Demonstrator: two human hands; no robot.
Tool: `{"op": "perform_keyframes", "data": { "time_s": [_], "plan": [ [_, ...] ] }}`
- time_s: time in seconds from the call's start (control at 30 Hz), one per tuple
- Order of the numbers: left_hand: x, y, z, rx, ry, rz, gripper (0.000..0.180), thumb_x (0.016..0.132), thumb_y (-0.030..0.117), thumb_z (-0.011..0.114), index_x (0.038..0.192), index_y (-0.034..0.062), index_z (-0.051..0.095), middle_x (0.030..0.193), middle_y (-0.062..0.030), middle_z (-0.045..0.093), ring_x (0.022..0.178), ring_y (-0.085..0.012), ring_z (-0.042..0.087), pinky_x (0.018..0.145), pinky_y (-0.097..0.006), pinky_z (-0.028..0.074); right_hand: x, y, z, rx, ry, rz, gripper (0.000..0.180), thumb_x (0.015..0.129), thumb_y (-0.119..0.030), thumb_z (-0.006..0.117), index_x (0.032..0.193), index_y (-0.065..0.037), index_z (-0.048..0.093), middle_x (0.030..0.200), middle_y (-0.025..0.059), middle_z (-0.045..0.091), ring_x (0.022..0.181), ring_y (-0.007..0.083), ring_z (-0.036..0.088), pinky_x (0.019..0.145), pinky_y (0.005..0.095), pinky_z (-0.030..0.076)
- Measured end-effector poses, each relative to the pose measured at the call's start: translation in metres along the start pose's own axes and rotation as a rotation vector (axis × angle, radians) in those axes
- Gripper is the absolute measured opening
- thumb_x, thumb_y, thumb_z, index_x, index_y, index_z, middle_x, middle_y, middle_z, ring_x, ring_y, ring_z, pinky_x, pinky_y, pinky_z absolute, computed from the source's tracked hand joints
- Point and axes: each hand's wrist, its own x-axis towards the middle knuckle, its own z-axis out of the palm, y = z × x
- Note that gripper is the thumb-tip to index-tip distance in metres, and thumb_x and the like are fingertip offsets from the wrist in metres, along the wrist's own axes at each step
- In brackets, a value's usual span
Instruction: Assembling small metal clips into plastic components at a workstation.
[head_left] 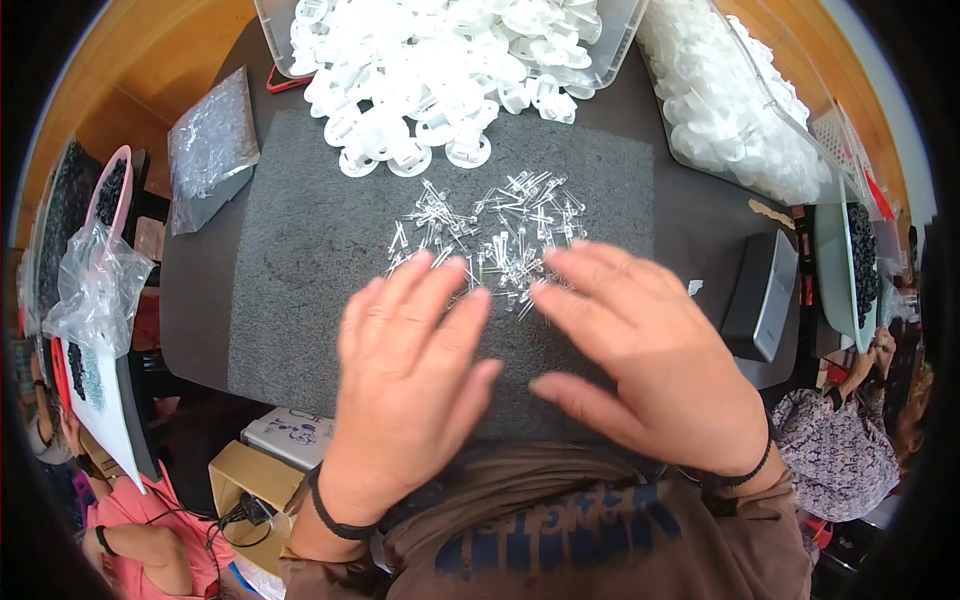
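Note:
Loose clear LEDs (520, 240) with thin metal legs lie scattered on a dark grey mat (300, 280). My left hand (405, 375) is over the mat, its fingers stretched out at the near left edge of the LEDs. Opposite it, my right hand (650, 350) has its fingers spread, with the fingertips at the near right edge of the LEDs. Neither hand holds anything that I can see. Some LEDs near the fingertips are partly hidden. Beyond them, round white plastic parts (382, 133) spill onto the far side of the mat.
A clear bin (620, 45) of white parts stands at the back, with another container (740, 100) of them at right. A clear bag (212, 135) lies at left, a black-and-grey box (762, 297) at right. Co-workers sit on both sides, near trays of black parts (860, 250).

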Motion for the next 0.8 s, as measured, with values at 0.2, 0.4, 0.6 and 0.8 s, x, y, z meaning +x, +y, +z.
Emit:
{"op": "perform_keyframes", "data": {
  "time_s": [0.2, 0.4, 0.6, 0.8],
  "plan": [
    [0.019, 0.016, 0.014, -0.029, -0.120, 0.047, 0.051, 0.074, 0.020, 0.073, 0.121, 0.0065, 0.058, 0.133, -0.0127, 0.051, 0.127, -0.0303, 0.044, 0.107, -0.049, 0.027, -0.005, 0.016, 0.004, -0.173, 0.146, 0.084, 0.047, 0.073, -0.020, 0.077, 0.111, 0.002, 0.060, 0.120, 0.0190, 0.059, 0.108, 0.0340, 0.057, 0.092, 0.0416, 0.044],
    [0.008, 0.008, 0.003, 0.137, -0.074, -0.018, 0.047, 0.073, 0.018, 0.073, 0.117, 0.0055, 0.060, 0.129, -0.0113, 0.054, 0.125, -0.0284, 0.047, 0.107, -0.048, 0.027, -0.008, 0.014, -0.010, -0.188, 0.220, 0.071, 0.035, 0.075, -0.019, 0.074, 0.098, 0.003, 0.059, 0.098, 0.0169, 0.063, 0.090, 0.0327, 0.061, 0.079, 0.0395, 0.048],
    [-0.009, -0.004, -0.002, 0.145, 0.148, -0.081, 0.041, 0.072, 0.013, 0.072, 0.110, 0.0030, 0.062, 0.119, -0.0136, 0.059, 0.118, -0.0307, 0.052, 0.102, -0.049, 0.033, 0.043, -0.016, -0.025, -0.135, 0.231, -0.036, 0.034, 0.079, -0.019, 0.070, 0.104, 0.000, 0.060, 0.098, 0.0170, 0.064, 0.086, 0.0355, 0.062, 0.073, 0.0400, 0.051],
    [-0.016, -0.023, 0.005, 0.094, 0.256, -0.157, 0.038, 0.074, 0.014, 0.070, 0.109, 0.0022, 0.063, 0.120, -0.0151, 0.059, 0.118, -0.0336, 0.051, 0.103, -0.047, 0.032, 0.133, -0.007, 0.024, -0.116, 0.398, -0.145, 0.022, 0.078, -0.014, 0.067, 0.094, 0.000, 0.059, 0.088, 0.0173, 0.060, 0.079, 0.0376, 0.062, 0.069, 0.0447, 0.051]
  ]
}}
